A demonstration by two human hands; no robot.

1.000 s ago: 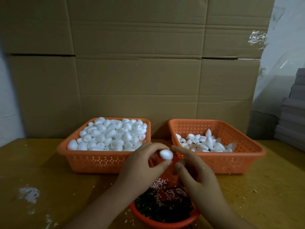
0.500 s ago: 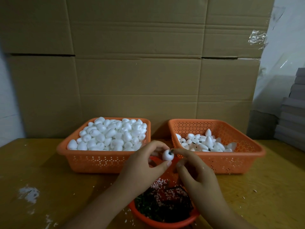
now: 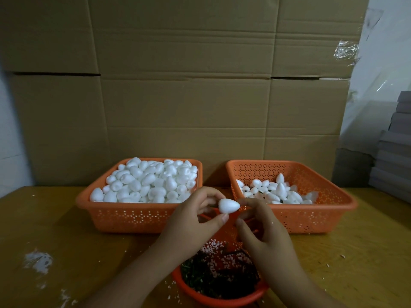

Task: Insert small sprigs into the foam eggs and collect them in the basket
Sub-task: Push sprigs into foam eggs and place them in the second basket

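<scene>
At frame centre, the left hand (image 3: 191, 221) pinches a foam egg (image 3: 229, 206) above the sprig bowl (image 3: 222, 301); the right hand (image 3: 262, 227), fingers curled, steadies its tip.

The left hand (image 3: 191, 221) pinches a white foam egg (image 3: 229, 206) between thumb and fingers, its pointed end toward the right hand (image 3: 264, 234), whose curled fingertips touch that end. Both hands hover over a round orange bowl (image 3: 222, 301) of dark green sprigs (image 3: 213, 278) and pale pink bits. Behind, on the wooden table (image 3: 66, 241), the left basket (image 3: 124, 216) is heaped with eggs; the right basket (image 3: 322, 214) holds a smaller pile. Cardboard boxes (image 3: 178, 96) stand along the back, and white crumbs (image 3: 37, 261) lie on the table's left.
</scene>
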